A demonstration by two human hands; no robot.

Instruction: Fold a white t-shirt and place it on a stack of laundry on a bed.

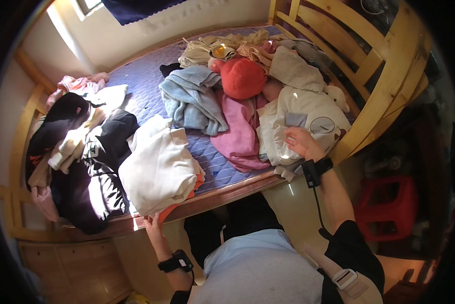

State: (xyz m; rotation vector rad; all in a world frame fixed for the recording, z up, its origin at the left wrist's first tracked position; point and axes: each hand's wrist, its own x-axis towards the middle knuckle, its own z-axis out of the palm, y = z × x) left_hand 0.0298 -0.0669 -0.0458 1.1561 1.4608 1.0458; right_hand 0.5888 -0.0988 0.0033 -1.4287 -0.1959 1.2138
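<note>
My left hand (153,225) is at the front edge of the bed, its fingers at the lower edge of a stack of folded white clothes (161,163); whether they grip it cannot be told. Orange fabric (169,212) shows beneath that stack. Over at the right, my right hand (301,141) touches or hovers just above white clothing (273,133), with its fingers partly spread. Pink clothing (237,142) lies left of it, beside a light blue ribbed garment (191,98). A red plush toy (243,78) rests behind them among the clothes.
Black clothes (79,190) are heaped at the bed's left end. A wooden bed rail (379,87) rises at the right, near a white cushion (307,102). The bed's front board (227,193) runs before me. A red plastic stool (389,205) stands on the floor at right.
</note>
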